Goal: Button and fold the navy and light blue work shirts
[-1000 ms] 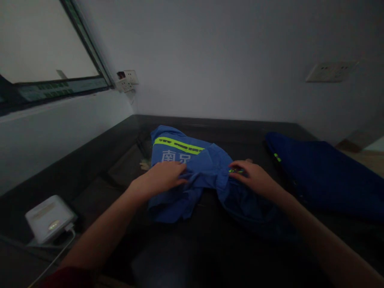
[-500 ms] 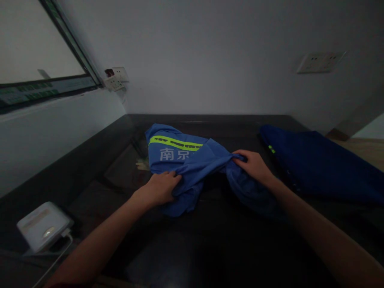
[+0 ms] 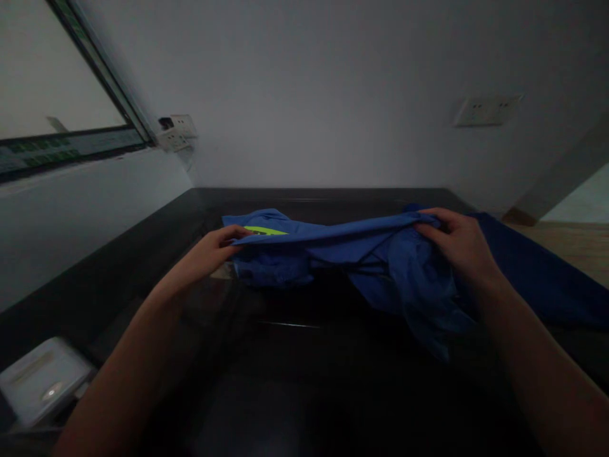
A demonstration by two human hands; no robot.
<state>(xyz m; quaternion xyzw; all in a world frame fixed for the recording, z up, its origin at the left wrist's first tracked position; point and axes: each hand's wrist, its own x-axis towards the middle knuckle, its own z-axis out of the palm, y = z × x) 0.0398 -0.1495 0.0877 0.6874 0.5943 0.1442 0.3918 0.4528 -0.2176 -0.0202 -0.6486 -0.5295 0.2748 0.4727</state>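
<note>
A blue garment (image 3: pixel 328 238) with a yellow-green stripe stretches between my two hands above a dark table. My left hand (image 3: pixel 221 247) pinches its left edge, close to the stripe. At the right, my right hand (image 3: pixel 450 235) grips the opposite edge between thumb and fingers. Cloth hangs in loose folds below the right hand, and a crumpled part lies under the left side. A darker blue folded cloth (image 3: pixel 533 273) rests on the table behind and to the right of my right hand, partly hidden by it.
At the lower left stands a white box-like device (image 3: pixel 47 377), partly covered by my left forearm. The dark table (image 3: pixel 266 368) meets a pale wall with sockets (image 3: pixel 488 111) on the right and more sockets (image 3: pixel 176 132) by the window at left.
My hands have moved apart and up, pulling the blue garment taut. Its white lettering is now covered, and less of the stripe shows. The view has shifted slightly.
</note>
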